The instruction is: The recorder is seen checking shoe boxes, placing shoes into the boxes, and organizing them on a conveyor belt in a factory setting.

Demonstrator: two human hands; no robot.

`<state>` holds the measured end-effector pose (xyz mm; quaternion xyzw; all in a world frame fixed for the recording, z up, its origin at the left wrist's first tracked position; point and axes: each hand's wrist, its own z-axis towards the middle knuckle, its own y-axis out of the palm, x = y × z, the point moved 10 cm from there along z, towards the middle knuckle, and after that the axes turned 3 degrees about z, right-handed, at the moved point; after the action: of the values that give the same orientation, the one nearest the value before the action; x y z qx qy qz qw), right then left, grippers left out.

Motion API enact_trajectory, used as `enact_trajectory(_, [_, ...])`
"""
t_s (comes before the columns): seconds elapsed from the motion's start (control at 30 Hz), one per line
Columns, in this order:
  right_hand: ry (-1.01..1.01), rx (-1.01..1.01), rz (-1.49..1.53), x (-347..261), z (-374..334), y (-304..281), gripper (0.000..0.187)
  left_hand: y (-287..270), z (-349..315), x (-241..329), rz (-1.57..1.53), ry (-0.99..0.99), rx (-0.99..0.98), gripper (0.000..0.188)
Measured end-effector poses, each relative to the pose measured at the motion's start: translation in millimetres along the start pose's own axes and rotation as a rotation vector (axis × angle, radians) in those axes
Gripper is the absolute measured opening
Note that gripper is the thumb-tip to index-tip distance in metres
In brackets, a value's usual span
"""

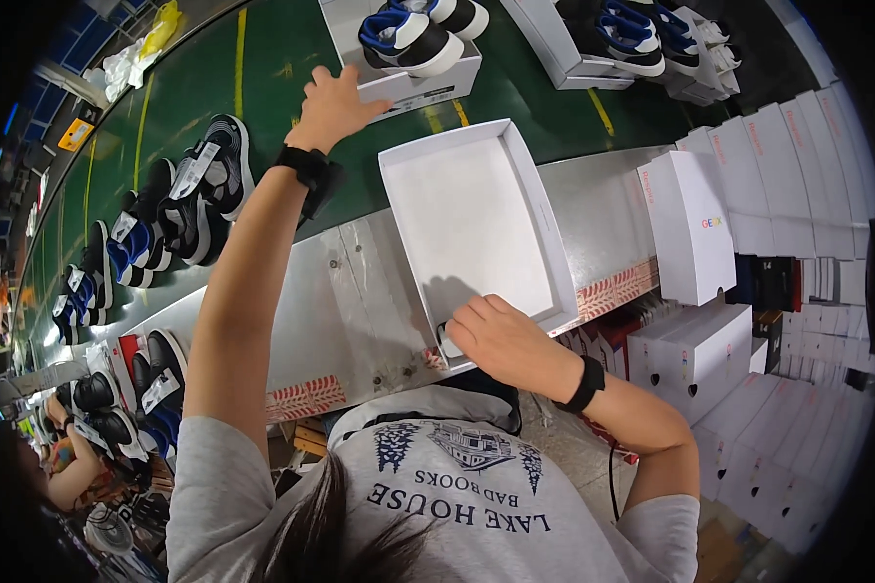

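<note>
My left hand [336, 109] reaches over the green conveyor belt [292, 53] with fingers spread. It is beside a white shoebox [420, 95] that holds black, white and blue sneakers [410, 44]. My right hand [501, 342] is at the near end of an empty white shoebox or lid [476, 219]; which of the two, I cannot tell. Its fingers are curled inside the near left corner, over a small dark and white bit that I cannot make out. That box lies across the metal ledge [316, 277], its far end over the belt.
Several tagged sneakers [204, 185] stand on the belt at the left. More open boxes with shoes [632, 44] are at the far right. White shoeboxes [695, 228] are stacked to my right. Another person's arm [73, 476] shows at the lower left.
</note>
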<state>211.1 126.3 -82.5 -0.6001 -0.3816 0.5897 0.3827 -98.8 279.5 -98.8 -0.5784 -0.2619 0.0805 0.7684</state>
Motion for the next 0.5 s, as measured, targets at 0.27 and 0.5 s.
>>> enact_trajectory(0.27, [0.062, 0.027, 0.01, 9.0, -4.5, 9.3, 0.019, 30.1, 12.4, 10.4, -0.071, 0.133, 0.002, 0.037])
enact_trajectory(0.5, [0.655, 0.664, -0.32, 119.0, -89.7, -152.3, 0.031, -43.8, 17.8, -2.8, -0.154, 0.146, 0.077, 0.04])
